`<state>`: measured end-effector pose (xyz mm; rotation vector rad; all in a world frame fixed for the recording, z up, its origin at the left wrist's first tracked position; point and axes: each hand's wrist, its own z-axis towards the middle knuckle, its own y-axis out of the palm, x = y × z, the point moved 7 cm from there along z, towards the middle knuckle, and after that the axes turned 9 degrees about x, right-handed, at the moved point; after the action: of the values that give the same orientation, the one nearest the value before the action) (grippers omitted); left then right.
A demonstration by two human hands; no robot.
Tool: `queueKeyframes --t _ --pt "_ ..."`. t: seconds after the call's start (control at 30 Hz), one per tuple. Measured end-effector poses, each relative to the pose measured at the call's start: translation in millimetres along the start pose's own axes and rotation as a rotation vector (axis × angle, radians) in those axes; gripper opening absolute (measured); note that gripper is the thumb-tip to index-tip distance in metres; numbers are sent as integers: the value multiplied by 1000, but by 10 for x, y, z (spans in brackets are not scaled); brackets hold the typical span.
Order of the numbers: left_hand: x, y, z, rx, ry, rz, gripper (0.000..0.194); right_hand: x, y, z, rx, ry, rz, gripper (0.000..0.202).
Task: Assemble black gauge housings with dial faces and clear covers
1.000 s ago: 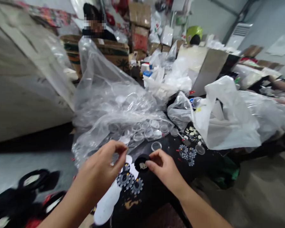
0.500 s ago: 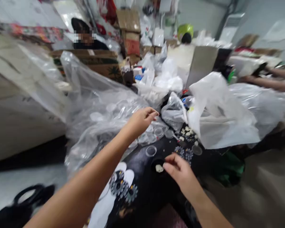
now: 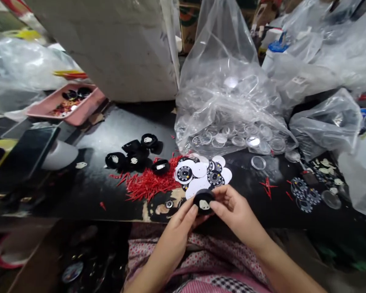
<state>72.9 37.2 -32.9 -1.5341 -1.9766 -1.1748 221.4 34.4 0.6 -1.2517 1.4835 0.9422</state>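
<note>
Both hands meet at the table's front edge around one round black case (image 3: 203, 202) with a cream piece inside it. My left hand (image 3: 183, 219) grips its left side, the thumb on the rim. From the right, my right hand (image 3: 228, 205) holds the case with thumb and fingers closed on it. Just behind lie white discs (image 3: 198, 185) and printed black dials (image 3: 184, 173). A pile of red pointers (image 3: 146, 184) spreads to their left. Several more black cases (image 3: 134, 160) with cream pieces stand behind and left of that pile.
A clear bag (image 3: 225, 97) of transparent round covers lies at the back, a loose clear ring (image 3: 258, 162) before it. More dials (image 3: 305, 195) are at the right. A pink tray (image 3: 79, 114) and a dark box (image 3: 24, 154) stand left.
The view has swung left and down. My left hand has come back from the clear bag to the black case, which both hands now hold. My right hand was at the case before.
</note>
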Motion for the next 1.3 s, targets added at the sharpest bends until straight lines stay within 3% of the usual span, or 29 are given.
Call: queueKeyframes --t 0.1,0.23,0.33,0.43,0.53,0.6,0.7,0.83,0.97,1.13,1.3 --pt "18 -196 -14 98 -50 -139 33 -105 43 29 -66 -109 -279 16" --pt "150 -266 51 119 -12 -218 29 -314 -142 299 153 -343 -851 33" --pt "193 -262 76 127 -14 -272 24 -276 -159 494 186 -349 -1109 45" --pt "214 -261 62 116 -26 -323 27 -271 -142 526 228 -366 -1022 31" --pt "243 -248 39 88 -44 -378 33 -283 -65 439 188 -315 -695 15" --pt "269 -219 33 65 -59 -418 34 -277 78 368 59 -245 -490 17" --pt "316 -186 45 42 -58 -442 33 -305 295 279 -114 -221 -377 29" --pt "379 -304 67 150 29 -395 32 -300 293 286 -64 -170 -280 36" --pt "383 -308 28 132 60 -301 30 -375 277 279 32 -196 -301 12" --pt "302 -228 -29 70 29 -192 36 -589 531 195 -5 -384 -436 12" --pt "273 -264 -14 23 80 -18 40 -512 588 244 -19 -276 -491 3"
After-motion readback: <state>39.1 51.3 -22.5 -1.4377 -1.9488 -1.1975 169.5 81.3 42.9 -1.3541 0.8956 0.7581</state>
